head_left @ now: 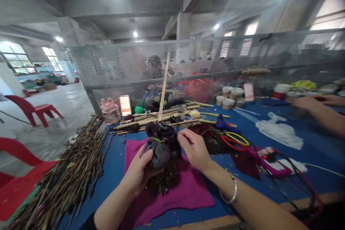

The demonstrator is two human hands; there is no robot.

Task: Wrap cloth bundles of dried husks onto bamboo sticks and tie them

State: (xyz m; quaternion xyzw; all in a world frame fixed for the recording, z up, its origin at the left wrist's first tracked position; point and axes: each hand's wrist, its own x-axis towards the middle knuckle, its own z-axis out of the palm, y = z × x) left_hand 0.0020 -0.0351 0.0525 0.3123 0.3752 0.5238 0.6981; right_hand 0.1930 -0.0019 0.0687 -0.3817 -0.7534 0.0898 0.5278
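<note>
A dark cloth bundle [159, 155] with a green tie round its neck is held by my left hand [140, 169], thumb across its front and fingers beneath. Black gathered cloth [172, 138] surrounds the base of a pale stick [164, 90] that rises from behind the bundle. Dark twigs [163, 183] hang below it over a magenta cloth [185, 194]. My right hand [194, 147] is at the right edge of the black cloth, with thumb and forefinger pinched together; what they hold, if anything, is too small to make out. A silver bangle circles the right wrist.
Many dry twigs [67, 172] lie at the left of the blue table [107, 187]. Bamboo sticks [151, 118] lie behind the bundle, before a perforated metal screen [121, 64]. Coloured rings [234, 140] and a white plastic bag [280, 131] are right. Another person's hands [312, 105] are far right.
</note>
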